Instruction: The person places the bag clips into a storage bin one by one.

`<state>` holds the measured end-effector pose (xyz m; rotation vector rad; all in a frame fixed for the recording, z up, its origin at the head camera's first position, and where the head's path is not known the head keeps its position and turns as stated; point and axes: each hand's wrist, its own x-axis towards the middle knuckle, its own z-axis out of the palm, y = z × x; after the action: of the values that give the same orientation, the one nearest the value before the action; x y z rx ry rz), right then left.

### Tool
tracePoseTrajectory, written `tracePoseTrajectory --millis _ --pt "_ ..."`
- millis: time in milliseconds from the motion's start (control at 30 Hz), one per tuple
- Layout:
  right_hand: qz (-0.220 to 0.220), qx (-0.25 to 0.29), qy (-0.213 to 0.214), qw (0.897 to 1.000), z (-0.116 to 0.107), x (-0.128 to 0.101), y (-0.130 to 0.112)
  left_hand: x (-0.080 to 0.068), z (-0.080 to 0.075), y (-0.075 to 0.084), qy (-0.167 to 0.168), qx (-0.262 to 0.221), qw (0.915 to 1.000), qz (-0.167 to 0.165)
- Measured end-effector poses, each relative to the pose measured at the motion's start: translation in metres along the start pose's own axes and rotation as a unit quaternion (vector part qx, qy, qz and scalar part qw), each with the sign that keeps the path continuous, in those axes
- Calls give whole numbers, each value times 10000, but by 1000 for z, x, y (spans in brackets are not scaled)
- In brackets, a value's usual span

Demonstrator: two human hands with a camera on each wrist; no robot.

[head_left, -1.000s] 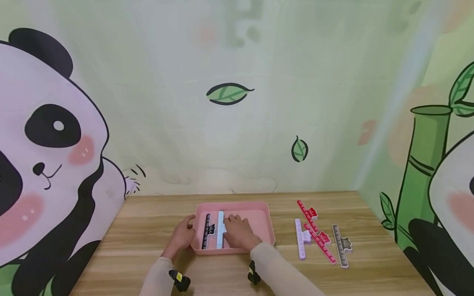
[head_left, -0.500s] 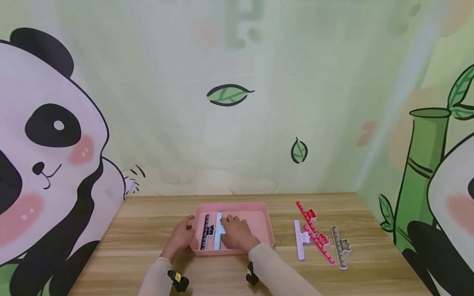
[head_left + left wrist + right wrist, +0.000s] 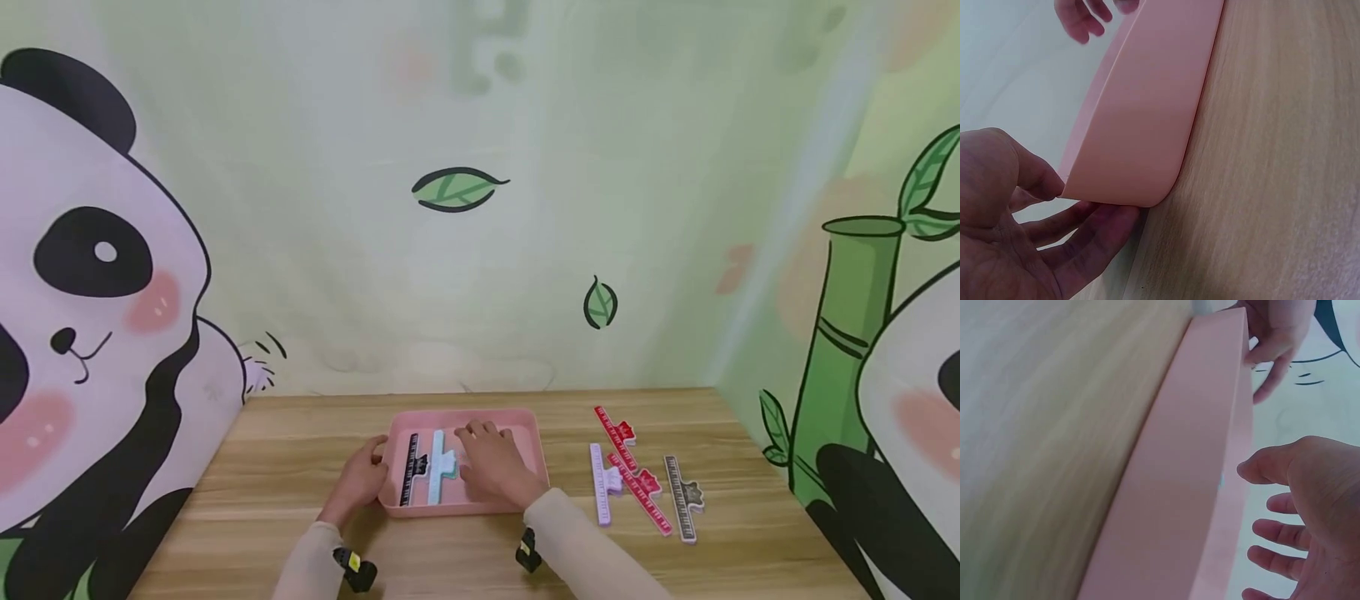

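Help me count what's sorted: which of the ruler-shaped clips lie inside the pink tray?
Two: the black clip and the light blue clip, side by side in the pink tray. The other four lie on the table to its right.

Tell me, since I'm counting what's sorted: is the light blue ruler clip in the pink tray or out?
In. The light blue ruler clip lies inside the pink tray, beside a black clip, left of the right hand.
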<state>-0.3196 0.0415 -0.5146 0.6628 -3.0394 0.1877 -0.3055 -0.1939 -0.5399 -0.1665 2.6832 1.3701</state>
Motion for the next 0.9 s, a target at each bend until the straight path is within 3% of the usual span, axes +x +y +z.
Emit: tracePoseTrajectory --millis 400,533,900 --pt "-34 83 549 9985 -19 -20 35 4 3 -3 51 -50 10000 5" --pt "52 199 597 9980 -28 -30 42 2 6 -4 25 -49 9999 -113" --pt "127 300 774 9965 -42 -49 63 0 2 -4 26 -164 9998 -51"
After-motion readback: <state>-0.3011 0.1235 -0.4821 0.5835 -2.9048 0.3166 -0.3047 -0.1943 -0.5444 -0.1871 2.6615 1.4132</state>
